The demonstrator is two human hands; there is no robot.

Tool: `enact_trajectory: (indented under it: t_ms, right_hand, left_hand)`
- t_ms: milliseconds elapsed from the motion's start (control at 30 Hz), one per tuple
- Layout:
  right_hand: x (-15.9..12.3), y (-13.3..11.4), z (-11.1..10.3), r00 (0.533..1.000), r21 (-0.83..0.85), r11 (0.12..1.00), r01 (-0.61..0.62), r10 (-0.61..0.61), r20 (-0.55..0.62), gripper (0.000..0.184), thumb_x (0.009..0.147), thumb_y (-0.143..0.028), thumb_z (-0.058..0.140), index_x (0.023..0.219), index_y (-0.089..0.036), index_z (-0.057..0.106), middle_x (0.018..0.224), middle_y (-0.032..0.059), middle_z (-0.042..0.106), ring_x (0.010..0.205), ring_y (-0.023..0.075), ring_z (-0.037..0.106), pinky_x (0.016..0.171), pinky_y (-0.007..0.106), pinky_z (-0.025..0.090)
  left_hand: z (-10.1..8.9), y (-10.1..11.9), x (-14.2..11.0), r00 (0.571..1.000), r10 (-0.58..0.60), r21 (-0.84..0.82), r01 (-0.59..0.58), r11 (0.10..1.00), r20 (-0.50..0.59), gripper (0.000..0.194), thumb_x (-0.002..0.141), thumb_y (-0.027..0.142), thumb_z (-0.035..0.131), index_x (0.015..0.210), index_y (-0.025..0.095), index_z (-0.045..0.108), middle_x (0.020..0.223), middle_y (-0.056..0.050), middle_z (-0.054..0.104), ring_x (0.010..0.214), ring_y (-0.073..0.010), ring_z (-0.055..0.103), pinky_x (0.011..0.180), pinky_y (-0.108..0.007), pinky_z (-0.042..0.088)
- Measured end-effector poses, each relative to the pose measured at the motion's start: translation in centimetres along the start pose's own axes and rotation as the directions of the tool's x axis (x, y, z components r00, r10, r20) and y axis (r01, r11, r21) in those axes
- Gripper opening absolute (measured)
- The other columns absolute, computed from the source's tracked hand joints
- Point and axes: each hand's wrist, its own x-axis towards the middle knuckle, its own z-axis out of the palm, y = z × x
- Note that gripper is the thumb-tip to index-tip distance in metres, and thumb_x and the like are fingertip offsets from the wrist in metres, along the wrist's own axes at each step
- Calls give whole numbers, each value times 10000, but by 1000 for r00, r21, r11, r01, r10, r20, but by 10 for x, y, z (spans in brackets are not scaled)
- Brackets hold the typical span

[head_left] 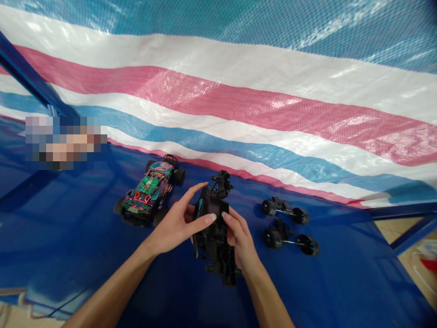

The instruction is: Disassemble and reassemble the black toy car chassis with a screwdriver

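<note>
Between my two hands is a black toy car chassis (218, 248), raised over the blue surface and tipped on its side. My left hand (180, 223) grips its left side, thumb pressed on the black plastic and index finger reaching up along the edge. On the other side, my right hand (241, 234) has its thumb against the chassis and its fingers curled behind, partly hidden. A colourful toy car (148, 189) in green, red and black stands on its wheels left of my hands. To the right lie two black wheel-and-axle assemblies, a rear one (285, 209) and a nearer one (290, 239).
The blue tabletop (102, 269) spreads under everything. Behind it hangs a striped plastic sheet (218, 95) in red, white and blue. A blue frame bar (34, 73) slants at the left, another frame piece (416, 230) stands at right. A pixelated patch hides something at the far left.
</note>
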Motion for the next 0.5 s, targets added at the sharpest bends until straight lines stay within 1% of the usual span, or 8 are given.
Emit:
enact_trajectory:
  t_ms: [67,133,200,267,333,400,467,500]
  right_hand:
    - [-1,1,1,999,-31,999,-19,20,28,490,839,-607,811,1175,-251,800,991,42,829,923,277,795,733,368,666]
    - [-3,1,3,999,-50,998,-31,32,29,478,846,-616,798,1172,-268,804,980,36,833,935,281,799,756,380,671]
    - [-4,2,6,999,-33,999,-35,35,-9,470,821,-604,830,1149,-268,811,944,29,833,909,276,800,753,375,674]
    - [-4,1,8,999,-5,1000,-18,17,-44,475,790,-592,866,1122,-257,815,906,27,826,849,260,791,714,356,671]
    - [-4,-1,8,1000,9,1000,-4,4,-26,470,792,-579,872,1120,-247,812,869,26,810,733,223,755,616,318,639]
    - [-3,-3,7,999,12,1000,1,-1,32,445,824,-557,859,1139,-248,801,850,18,782,624,171,687,521,272,571]
    - [-2,-5,4,998,3,1000,16,-16,63,422,843,-524,857,1160,-256,783,878,9,755,581,129,626,480,238,513]
    - [-2,-6,3,998,-8,999,33,-33,54,424,840,-511,865,1170,-261,773,908,5,744,582,113,606,474,224,498]
  left_hand:
    - [2,-1,0,999,9,11,-8,1000,-35,895,906,451,822,1653,286,358,698,44,662,452,-107,567,423,-177,455]
    - [4,-1,0,997,33,30,-31,999,-69,871,889,467,833,1621,287,397,693,54,643,449,-94,521,412,-170,412]
    - [5,1,-1,994,47,48,-43,998,-95,845,880,483,836,1592,274,430,677,62,623,463,-91,493,422,-169,385]
    - [6,4,-1,994,39,62,-33,998,-106,844,877,494,832,1584,258,435,665,67,611,482,-96,494,445,-174,386]
    - [6,6,-2,995,22,61,-16,998,-99,864,880,500,824,1598,253,413,712,49,650,531,-116,558,495,-188,434]
    - [6,5,-2,997,18,45,-14,999,-81,883,886,504,816,1617,262,383,813,12,714,625,-154,657,573,-217,504]
    - [5,3,-2,998,25,30,-24,999,-60,874,904,510,801,1626,272,370,918,-25,754,734,-195,725,649,-251,555]
    - [4,1,-2,998,32,30,-31,999,-49,860,917,512,788,1630,276,368,952,-36,761,781,-210,744,681,-267,572]
